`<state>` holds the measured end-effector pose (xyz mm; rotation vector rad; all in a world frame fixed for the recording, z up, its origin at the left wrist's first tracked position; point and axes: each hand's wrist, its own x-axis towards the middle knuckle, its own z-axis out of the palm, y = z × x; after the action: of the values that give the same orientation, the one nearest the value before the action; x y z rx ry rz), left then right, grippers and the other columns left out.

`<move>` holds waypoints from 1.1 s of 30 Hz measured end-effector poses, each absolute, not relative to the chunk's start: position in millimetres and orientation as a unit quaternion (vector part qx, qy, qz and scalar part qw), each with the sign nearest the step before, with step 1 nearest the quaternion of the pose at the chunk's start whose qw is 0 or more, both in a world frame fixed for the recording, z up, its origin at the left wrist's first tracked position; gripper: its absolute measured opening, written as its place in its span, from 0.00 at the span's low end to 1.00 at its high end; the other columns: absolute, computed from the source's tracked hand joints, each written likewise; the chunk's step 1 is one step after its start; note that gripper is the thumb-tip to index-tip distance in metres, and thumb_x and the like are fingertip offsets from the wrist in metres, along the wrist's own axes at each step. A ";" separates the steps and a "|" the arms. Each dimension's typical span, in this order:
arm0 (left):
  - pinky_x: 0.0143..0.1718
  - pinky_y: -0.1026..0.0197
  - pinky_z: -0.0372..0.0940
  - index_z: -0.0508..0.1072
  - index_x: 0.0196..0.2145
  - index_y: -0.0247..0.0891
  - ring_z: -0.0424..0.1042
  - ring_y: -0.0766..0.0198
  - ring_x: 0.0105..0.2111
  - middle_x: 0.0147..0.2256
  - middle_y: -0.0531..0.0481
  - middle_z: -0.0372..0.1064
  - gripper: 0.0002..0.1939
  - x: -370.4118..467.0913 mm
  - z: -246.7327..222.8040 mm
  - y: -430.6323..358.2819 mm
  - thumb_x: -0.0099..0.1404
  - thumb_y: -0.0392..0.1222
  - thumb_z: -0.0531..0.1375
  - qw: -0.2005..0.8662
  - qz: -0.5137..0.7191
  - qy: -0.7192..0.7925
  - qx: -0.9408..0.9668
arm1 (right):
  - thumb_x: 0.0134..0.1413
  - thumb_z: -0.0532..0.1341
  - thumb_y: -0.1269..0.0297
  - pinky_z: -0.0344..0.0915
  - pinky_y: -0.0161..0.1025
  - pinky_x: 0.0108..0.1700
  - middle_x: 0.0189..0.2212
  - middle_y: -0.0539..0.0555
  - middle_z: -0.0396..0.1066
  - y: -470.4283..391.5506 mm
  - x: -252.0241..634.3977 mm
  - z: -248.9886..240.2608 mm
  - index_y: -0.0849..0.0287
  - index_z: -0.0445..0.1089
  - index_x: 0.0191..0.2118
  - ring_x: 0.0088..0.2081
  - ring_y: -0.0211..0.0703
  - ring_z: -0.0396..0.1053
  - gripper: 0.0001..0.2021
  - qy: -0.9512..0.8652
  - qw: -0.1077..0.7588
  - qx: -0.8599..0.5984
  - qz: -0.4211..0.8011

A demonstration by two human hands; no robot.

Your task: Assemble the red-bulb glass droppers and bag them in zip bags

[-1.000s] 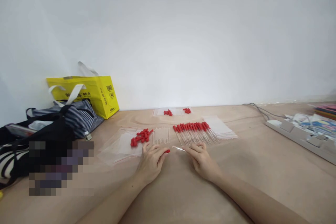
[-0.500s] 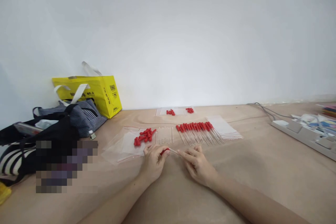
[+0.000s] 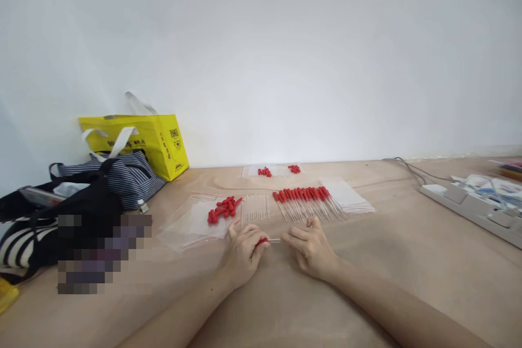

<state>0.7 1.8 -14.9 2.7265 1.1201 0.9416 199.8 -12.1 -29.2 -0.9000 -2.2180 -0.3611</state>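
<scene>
"Down at the tabletop [image 3: 265, 310], what's changed?"
"Left hand [image 3: 243, 250] pinches a red bulb [image 3: 263, 241], right hand [image 3: 309, 250] a clear tube [image 3: 274, 240] between them: apart a second ago, now meeting, apparently being joined."

your left grip [image 3: 243, 253] and your right grip [image 3: 310, 250] are plain human hands, both of them bare, with slender fingers [image 3: 296, 240]. your left forearm [image 3: 187, 310] and your right forearm [image 3: 387, 310] are also bare, along all the length that can be seen. each of them has a slim shape with a smooth outline; it is narrowest at the wrist [image 3: 332, 269] and becomes gradually broader until the lower edge of the view, which cuts it off. on your left forearm, rather close to the wrist, there is one small round spot [image 3: 211, 289].
</scene>
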 end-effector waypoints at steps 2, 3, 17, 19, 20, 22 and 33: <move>0.50 0.46 0.36 0.65 0.27 0.39 0.66 0.63 0.33 0.26 0.55 0.69 0.10 0.8 -14.8 0.5 0.63 0.40 0.48 0.021 0.302 0.358 0.883 | 0.42 0.48 0.78 0.40 0.38 0.31 0.21 0.48 0.62 -13.1 197.1 -30.3 0.60 0.67 0.33 0.22 0.33 0.51 0.14 -0.854 0.355 -0.358 -0.131; 0.50 0.46 0.35 0.65 0.27 0.38 0.66 0.64 0.33 0.26 0.55 0.68 0.10 0.9 -14.7 -0.2 0.63 0.40 0.48 0.021 0.299 0.354 0.886 | 0.43 0.48 0.78 0.40 0.38 0.31 0.21 0.48 0.62 -13.6 195.9 -30.8 0.60 0.67 0.33 0.22 0.33 0.51 0.14 -0.853 0.354 -0.362 -0.127; 0.52 0.46 0.35 0.68 0.32 0.43 0.65 0.62 0.37 0.31 0.54 0.71 0.09 -4.3 -6.1 6.8 0.62 0.44 0.50 0.044 0.269 0.373 0.887 | 0.55 0.48 0.70 0.41 0.37 0.33 0.24 0.50 0.65 -12.9 190.7 -25.8 0.58 0.67 0.35 0.26 0.35 0.57 0.11 -0.839 0.352 -0.412 -0.051; 0.52 0.47 0.36 0.68 0.30 0.42 0.66 0.62 0.36 0.30 0.54 0.70 0.09 -4.6 -6.0 5.3 0.62 0.44 0.50 0.039 0.282 0.375 0.882 | 0.55 0.47 0.71 0.42 0.37 0.33 0.23 0.50 0.65 -13.7 189.5 -27.3 0.59 0.67 0.34 0.26 0.35 0.57 0.11 -0.835 0.361 -0.412 -0.046; 0.52 0.47 0.37 0.68 0.29 0.41 0.66 0.63 0.35 0.29 0.54 0.70 0.09 -4.0 -6.5 4.0 0.62 0.43 0.50 0.038 0.285 0.375 0.882 | 0.54 0.47 0.72 0.42 0.37 0.32 0.23 0.50 0.64 -14.5 188.8 -28.5 0.59 0.67 0.33 0.26 0.36 0.57 0.12 -0.834 0.366 -0.411 -0.044; 0.51 0.48 0.38 0.68 0.28 0.40 0.66 0.63 0.34 0.27 0.54 0.69 0.09 -2.0 -7.7 1.2 0.62 0.42 0.50 0.040 0.282 0.371 0.884 | 0.54 0.47 0.73 0.42 0.37 0.32 0.22 0.50 0.64 -16.1 187.4 -31.1 0.60 0.66 0.32 0.25 0.35 0.57 0.12 -0.833 0.371 -0.408 -0.039; 0.51 0.45 0.36 0.69 0.32 0.43 0.65 0.62 0.37 0.31 0.54 0.71 0.09 -5.9 -7.7 11.1 0.63 0.43 0.49 0.024 0.242 0.378 0.893 | 0.54 0.52 0.69 0.42 0.38 0.34 0.27 0.50 0.67 -11.6 186.6 -29.1 0.56 0.68 0.32 0.32 0.38 0.58 0.08 -0.846 0.314 -0.427 -0.066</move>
<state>-5.9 11.1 -7.7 2.7643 1.1690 0.7499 186.6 -11.6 -29.1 -1.1243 -2.2292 -0.1741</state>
